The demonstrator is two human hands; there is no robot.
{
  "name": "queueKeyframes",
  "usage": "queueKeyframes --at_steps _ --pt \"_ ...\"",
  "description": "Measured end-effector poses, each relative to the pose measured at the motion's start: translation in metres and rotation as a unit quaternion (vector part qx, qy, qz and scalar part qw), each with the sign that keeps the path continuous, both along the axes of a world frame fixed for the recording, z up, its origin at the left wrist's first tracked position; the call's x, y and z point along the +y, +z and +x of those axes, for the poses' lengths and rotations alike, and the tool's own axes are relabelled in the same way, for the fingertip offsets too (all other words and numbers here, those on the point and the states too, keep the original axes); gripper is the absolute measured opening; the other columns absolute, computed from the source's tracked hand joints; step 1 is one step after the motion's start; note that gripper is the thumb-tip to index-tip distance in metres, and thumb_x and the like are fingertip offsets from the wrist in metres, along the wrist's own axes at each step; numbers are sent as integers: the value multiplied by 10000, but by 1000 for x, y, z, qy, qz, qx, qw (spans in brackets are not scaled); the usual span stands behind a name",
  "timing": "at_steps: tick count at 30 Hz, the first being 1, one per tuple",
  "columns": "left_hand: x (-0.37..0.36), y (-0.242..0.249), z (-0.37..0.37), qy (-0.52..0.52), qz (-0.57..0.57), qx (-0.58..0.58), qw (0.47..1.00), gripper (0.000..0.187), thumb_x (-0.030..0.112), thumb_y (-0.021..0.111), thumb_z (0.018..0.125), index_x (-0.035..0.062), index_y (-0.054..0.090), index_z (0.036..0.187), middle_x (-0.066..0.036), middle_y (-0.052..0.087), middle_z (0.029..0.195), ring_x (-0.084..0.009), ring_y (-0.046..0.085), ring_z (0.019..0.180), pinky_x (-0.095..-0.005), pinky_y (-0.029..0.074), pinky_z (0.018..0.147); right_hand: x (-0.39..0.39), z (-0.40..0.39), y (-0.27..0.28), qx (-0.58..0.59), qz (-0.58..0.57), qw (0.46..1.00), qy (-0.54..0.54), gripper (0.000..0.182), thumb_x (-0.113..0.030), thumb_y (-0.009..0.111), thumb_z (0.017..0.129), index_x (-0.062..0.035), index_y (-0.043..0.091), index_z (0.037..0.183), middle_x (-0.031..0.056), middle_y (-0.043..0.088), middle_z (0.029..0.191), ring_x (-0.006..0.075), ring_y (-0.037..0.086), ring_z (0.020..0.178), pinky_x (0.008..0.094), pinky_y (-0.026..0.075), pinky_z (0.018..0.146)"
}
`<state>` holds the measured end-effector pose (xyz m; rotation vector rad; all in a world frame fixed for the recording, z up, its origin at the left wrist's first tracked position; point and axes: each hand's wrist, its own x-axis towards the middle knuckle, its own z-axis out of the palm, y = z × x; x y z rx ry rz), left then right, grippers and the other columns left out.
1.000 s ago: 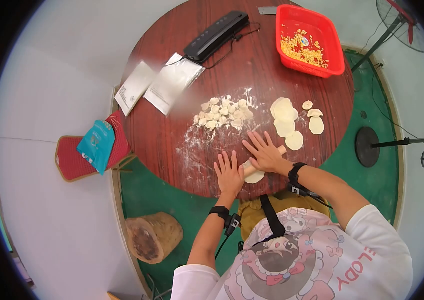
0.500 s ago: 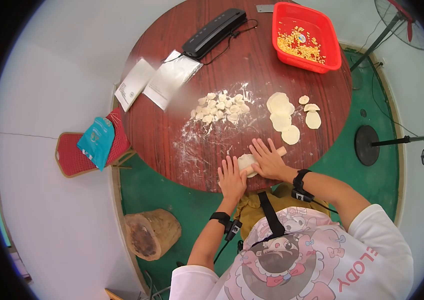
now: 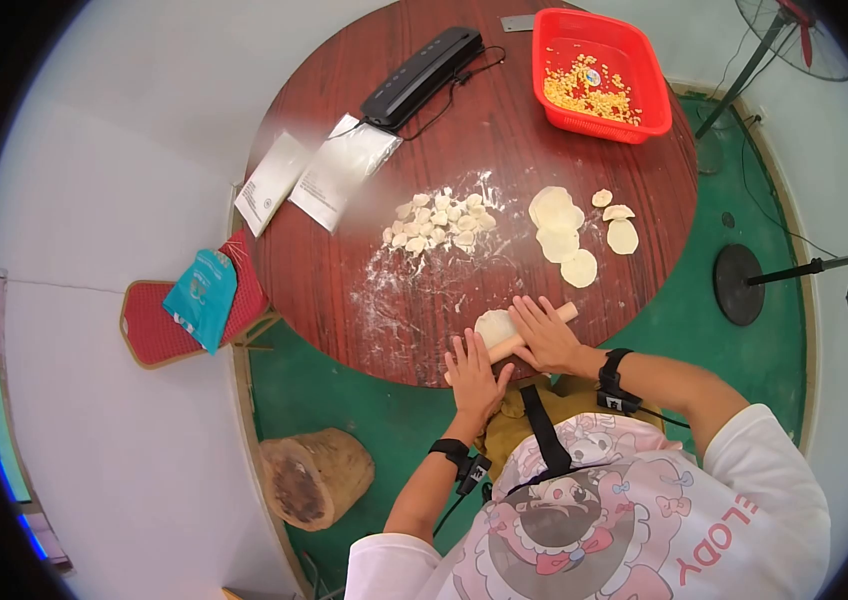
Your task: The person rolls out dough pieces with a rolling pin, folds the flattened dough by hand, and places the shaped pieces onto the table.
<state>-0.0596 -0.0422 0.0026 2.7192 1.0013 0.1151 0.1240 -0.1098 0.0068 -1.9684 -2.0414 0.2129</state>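
My left hand [image 3: 478, 380] lies flat with its fingers stretched over the left part of a wooden rolling pin [image 3: 506, 349]. Across the pin's right part rests my right hand [image 3: 547, 338], palm down and fingers extended. A round dough wrapper [image 3: 493, 327] shows just beyond the pin, between my hands; its near edge is hidden by the pin. Farther up the table, small floured dough pieces [image 3: 439, 222] form a cluster. To their right lie thin rolled wrappers [image 3: 556, 238], partly overlapping, and a smaller group of wrappers [image 3: 622, 237].
The round wooden table [image 3: 344, 300] is dusted with flour. A red basket [image 3: 649, 100] with yellow bits stands at the back right. A black sealer-like appliance [image 3: 422, 78] and silvery packets [image 3: 339, 175] lie at back left. A red chair [image 3: 149, 315] and log stool [image 3: 319, 475] flank the table.
Both hands and the rolling pin have moved toward my body, exposing more of the dough wrapper beyond the pin. The camera view has shifted slightly.
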Motion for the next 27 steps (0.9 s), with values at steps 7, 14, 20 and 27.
queueKeyframes --at_steps 7,14,20,27 --pt "-5 2 -3 -6 -4 15 1000 858 545 487 823 -64 226 1368 -232 207 1439 -407 153 1339 -569 127 1043 -8 2 10 13 -40 999 24 781 -436 506 826 69 238 1358 249 246 1410 362 219 1321 467 145 1084" --pt "-8 5 -11 -43 -54 5 998 841 526 451 856 -77 182 1376 -257 175 1441 -407 122 1347 -542 100 1059 -16 3 16 22 -79 995 53 815 -443 514 823 56 188 1379 244 189 1436 356 184 1339 469 125 1088" --pt "23 6 -3 52 -163 -92 981 680 392 413 908 -39 196 1387 -249 183 1441 -406 135 1343 -494 111 1078 -7 0 13 79 -53 995 2 769 -442 472 855 47 195 1380 248 187 1436 379 177 1336 490 108 1083" --pt "26 -4 9 90 -50 10 995 615 361 403 913 34 230 1404 -244 196 1440 -408 144 1341 -523 112 1069 9 4 4 27 -36 998 -47 644 -379 446 881 -9 267 1377 228 225 1429 365 210 1326 513 129 1065"
